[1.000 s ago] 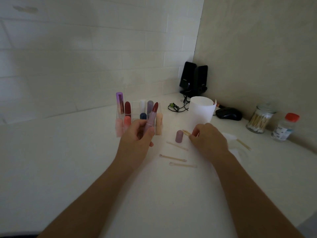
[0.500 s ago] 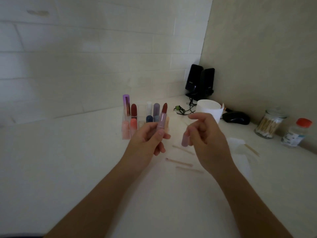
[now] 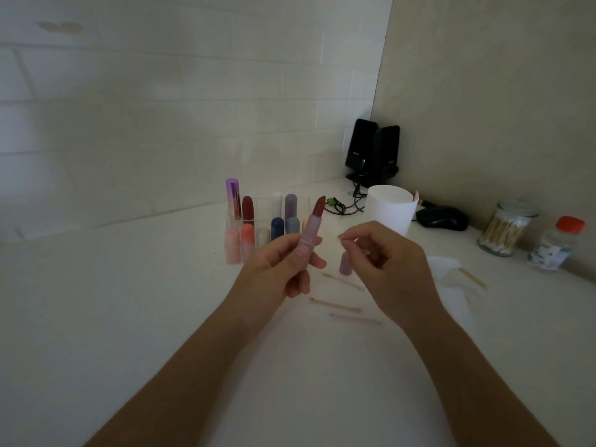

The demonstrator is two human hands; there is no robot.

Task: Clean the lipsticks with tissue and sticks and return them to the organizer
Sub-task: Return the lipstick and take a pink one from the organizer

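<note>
Up in front of the organizer (image 3: 263, 208), the left hand (image 3: 280, 272) holds an open lipstick (image 3: 310, 229) almost upright. Thumb and fingers are curled around the pale pink tube. The dark red tip leans a little to the right, above the fingers and clear of the table (image 3: 129, 301).

The right hand (image 3: 392, 267) hangs just beside it, not touching it. Its fingers are curled and its thumb and forefinger are pressed together on what looks like a thin pale stick (image 3: 341, 237). Only a small bit of the stick shows at the fingertips.

A lilac cap (image 3: 345, 265) stands on the table, partly hidden behind the right hand. Three used sticks (image 3: 335, 305) lie on the table near the hands. Another one lies on the crumpled tissue (image 3: 451, 285) to the right.

The clear organizer holds capped lipsticks in two rows: purple, dark red, white and lilac at the back, and pink, coral, pale, dark blue and grey-blue in front.

Further back stand a white paper cup (image 3: 392, 209), two black speakers (image 3: 372, 153) in the corner and a dark mouse (image 3: 442, 217). At the right wall are a glass jar of cotton swabs (image 3: 503, 227) and a small bottle with a red lid (image 3: 554, 245).
</note>
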